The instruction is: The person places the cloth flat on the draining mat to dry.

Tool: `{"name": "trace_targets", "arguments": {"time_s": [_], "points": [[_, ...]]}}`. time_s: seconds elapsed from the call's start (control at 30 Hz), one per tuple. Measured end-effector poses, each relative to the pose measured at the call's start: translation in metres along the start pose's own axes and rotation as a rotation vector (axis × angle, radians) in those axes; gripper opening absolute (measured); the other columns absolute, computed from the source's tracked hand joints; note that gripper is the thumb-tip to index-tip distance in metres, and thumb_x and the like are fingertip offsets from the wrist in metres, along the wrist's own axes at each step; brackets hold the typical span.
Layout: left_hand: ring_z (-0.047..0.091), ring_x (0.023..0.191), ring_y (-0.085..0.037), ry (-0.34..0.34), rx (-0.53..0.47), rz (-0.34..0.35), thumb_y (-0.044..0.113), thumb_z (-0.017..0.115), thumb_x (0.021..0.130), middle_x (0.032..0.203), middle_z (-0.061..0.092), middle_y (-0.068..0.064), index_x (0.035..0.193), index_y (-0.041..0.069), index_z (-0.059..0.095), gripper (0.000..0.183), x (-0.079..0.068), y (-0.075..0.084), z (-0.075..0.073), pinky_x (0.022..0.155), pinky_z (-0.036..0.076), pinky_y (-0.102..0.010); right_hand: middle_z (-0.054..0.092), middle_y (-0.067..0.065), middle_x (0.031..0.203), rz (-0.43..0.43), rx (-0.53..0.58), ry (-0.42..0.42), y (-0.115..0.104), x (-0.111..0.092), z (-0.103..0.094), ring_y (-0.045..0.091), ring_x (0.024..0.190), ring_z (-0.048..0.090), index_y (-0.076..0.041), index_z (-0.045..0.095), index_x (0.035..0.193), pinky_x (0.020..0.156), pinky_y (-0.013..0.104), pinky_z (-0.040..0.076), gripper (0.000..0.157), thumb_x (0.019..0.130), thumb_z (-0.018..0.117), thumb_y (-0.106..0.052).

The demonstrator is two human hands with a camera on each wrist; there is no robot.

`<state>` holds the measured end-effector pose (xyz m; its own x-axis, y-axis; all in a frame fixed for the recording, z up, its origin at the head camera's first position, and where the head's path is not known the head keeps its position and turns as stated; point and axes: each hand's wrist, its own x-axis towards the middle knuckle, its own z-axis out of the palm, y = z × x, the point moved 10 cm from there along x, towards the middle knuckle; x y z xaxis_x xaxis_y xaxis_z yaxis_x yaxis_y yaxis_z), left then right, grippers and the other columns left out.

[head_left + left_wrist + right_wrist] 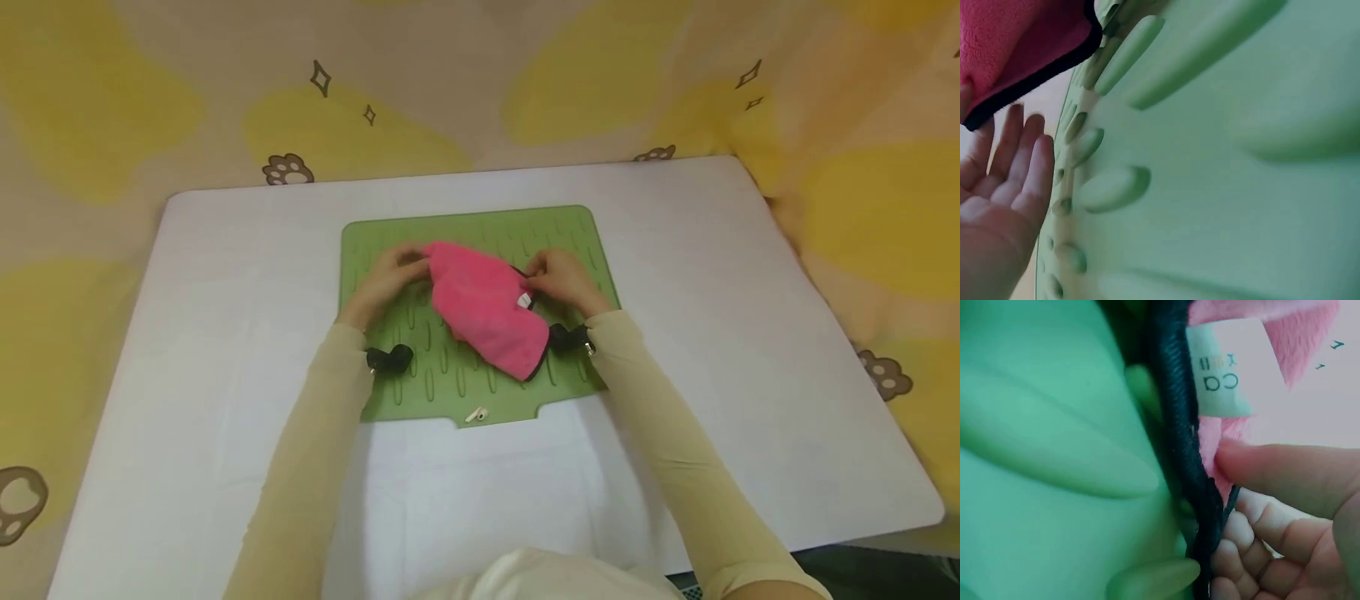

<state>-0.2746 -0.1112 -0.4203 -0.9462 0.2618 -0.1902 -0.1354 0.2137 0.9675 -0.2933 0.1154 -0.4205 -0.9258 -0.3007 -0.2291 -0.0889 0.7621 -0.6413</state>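
Observation:
A pink plush towel [483,304] with a dark edge trim hangs crumpled between both hands over a green ribbed mat [375,242]. My left hand [390,279] pinches one corner of it between thumb and forefinger. In the left wrist view that corner [1029,69] shows at top left, the other fingers of the left hand [1007,187] spread out below it. At the opposite end, my right hand [564,279] pinches the trimmed edge near a white label [525,300]. The right wrist view shows thumb and curled fingers of the right hand [1279,531] gripping the black trim [1179,412].
A small white piece shaped like an earbud [476,414] lies on the mat's front tab. The mat rests on a white-covered table [225,333]. A patterned yellow and beige curtain [420,83] hangs behind the table and at its sides.

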Motion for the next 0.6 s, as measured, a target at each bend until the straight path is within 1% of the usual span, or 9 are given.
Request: {"name": "trace_targets", "arguments": {"time_s": [0.1,0.23,0.3,0.43,0.5,0.6], "points": [[0.053,0.112,-0.023,0.010,-0.052,0.001,0.017,0.057,0.094,0.125,0.056,-0.017,0.122,-0.003,0.053,0.035,-0.001,-0.002,-0.003,0.103,0.037,-0.038,0.062,0.015,0.088,-0.019,0.025,0.008,0.001,-0.001,-0.002,0.023,0.079,0.054,0.004,0.063,0.100,0.067,0.030,0.045,0.022,0.085,0.066,-0.013],[0.058,0.102,-0.018,0.031,-0.098,-0.007,0.015,0.053,0.096,0.121,0.058,-0.019,0.125,-0.007,0.049,0.037,0.002,-0.004,-0.007,0.102,0.040,-0.036,0.061,0.018,0.091,-0.039,0.094,0.068,0.000,-0.001,-0.009,0.027,0.083,0.055,0.005,0.059,0.100,0.071,0.033,0.045,0.019,0.088,0.063,-0.009],[0.059,0.098,-0.014,0.054,-0.115,-0.020,0.016,0.053,0.097,0.117,0.060,-0.017,0.126,-0.008,0.048,0.038,0.003,-0.006,-0.009,0.101,0.040,-0.035,0.060,0.019,0.092,-0.047,0.137,0.111,0.000,-0.001,-0.014,0.028,0.085,0.055,0.006,0.058,0.099,0.073,0.034,0.046,0.017,0.088,0.063,-0.006],[0.059,0.091,-0.009,0.111,-0.146,-0.046,0.018,0.053,0.097,0.105,0.062,-0.007,0.126,-0.009,0.047,0.040,0.003,-0.009,-0.015,0.098,0.043,-0.033,0.061,0.022,0.095,-0.046,0.186,0.200,0.002,0.000,-0.024,0.030,0.090,0.056,0.007,0.057,0.100,0.077,0.032,0.045,0.016,0.088,0.062,-0.002],[0.057,0.090,-0.008,0.139,-0.140,-0.055,0.020,0.054,0.097,0.102,0.062,-0.003,0.124,-0.008,0.049,0.040,0.003,-0.011,-0.018,0.094,0.044,-0.030,0.061,0.023,0.097,-0.035,0.204,0.238,0.005,0.000,-0.029,0.030,0.091,0.056,0.008,0.057,0.101,0.076,0.032,0.045,0.016,0.088,0.061,-0.002],[0.053,0.093,-0.009,0.160,-0.101,-0.055,0.024,0.056,0.096,0.103,0.060,-0.003,0.120,-0.005,0.053,0.038,0.002,-0.012,-0.022,0.089,0.043,-0.026,0.060,0.023,0.099,-0.012,0.227,0.284,0.008,-0.001,-0.036,0.030,0.091,0.055,0.009,0.057,0.102,0.076,0.033,0.046,0.017,0.090,0.059,-0.002]]}}
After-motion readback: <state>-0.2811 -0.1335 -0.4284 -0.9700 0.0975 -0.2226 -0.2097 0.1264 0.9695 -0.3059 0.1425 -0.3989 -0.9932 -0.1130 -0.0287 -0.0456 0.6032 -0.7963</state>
